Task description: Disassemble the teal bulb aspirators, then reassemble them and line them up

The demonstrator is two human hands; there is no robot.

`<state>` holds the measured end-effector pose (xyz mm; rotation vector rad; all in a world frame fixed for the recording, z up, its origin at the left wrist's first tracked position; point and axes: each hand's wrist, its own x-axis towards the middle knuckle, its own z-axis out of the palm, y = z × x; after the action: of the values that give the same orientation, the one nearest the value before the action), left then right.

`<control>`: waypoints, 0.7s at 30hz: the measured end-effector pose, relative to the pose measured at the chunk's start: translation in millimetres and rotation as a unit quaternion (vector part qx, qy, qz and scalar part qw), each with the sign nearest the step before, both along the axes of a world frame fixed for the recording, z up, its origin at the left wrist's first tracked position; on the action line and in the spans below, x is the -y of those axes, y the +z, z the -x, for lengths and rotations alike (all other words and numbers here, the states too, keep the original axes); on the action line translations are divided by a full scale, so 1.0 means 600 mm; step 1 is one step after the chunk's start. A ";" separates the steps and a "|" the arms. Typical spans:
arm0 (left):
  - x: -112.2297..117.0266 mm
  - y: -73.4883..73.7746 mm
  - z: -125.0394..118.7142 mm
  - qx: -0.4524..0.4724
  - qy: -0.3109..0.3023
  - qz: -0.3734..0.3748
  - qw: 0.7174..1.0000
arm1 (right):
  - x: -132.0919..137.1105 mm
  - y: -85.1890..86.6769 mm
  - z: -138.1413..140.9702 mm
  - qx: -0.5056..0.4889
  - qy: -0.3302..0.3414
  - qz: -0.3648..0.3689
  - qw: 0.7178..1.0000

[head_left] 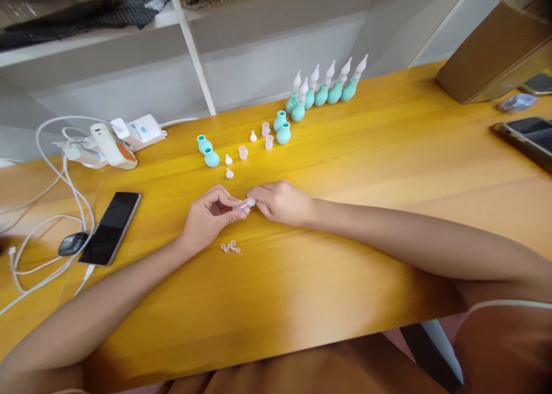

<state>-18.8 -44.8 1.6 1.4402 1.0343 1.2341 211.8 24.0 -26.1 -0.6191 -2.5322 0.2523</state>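
My left hand (207, 217) pinches a small clear plastic connector (245, 206) between thumb and fingers, above the table. At its right end, the closed fingers of my right hand (282, 203) press on a whitish tip, partly hidden by them. Just below my left hand lie several tiny pinkish ring-ended pieces (230, 247). Beyond my hands stand loose clear pinkish connectors (243, 152) and white nozzle tips (229, 160). Open teal bulbs stand in two pairs, one at the left (211, 157) and one farther right (283, 133). Several assembled teal bulb aspirators (321, 95) with whitish nozzles stand upright at the back.
To the left are a dark phone (112, 227), a black mouse (72, 244), white cables and a power strip (144, 130) with chargers. At the right sit a cardboard box (495, 54) and another phone (528, 132). White shelving (284, 49) rises behind the wooden table (345, 302).
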 end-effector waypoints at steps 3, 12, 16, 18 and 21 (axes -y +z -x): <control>-0.005 0.001 0.000 -0.001 0.003 -0.001 1.000 | -0.007 0.008 0.002 -0.036 -0.007 0.032 0.999; -0.010 -0.005 0.004 0.036 0.000 0.074 0.997 | -0.022 0.019 0.005 -0.139 -0.013 0.110 0.984; -0.012 -0.005 0.007 0.031 -0.031 0.080 0.996 | -0.019 0.020 0.005 -0.120 -0.032 0.105 0.987; -0.013 -0.007 0.008 0.041 -0.050 0.083 0.994 | -0.017 0.020 0.004 -0.102 -0.046 0.100 0.989; -0.011 -0.010 0.009 0.047 -0.073 0.081 0.993 | -0.015 0.019 0.004 -0.078 -0.062 0.090 0.991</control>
<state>-24.0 -38.0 -4.4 1.2967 0.9263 1.0778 209.3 33.2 -14.5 -0.7910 -2.3270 0.4698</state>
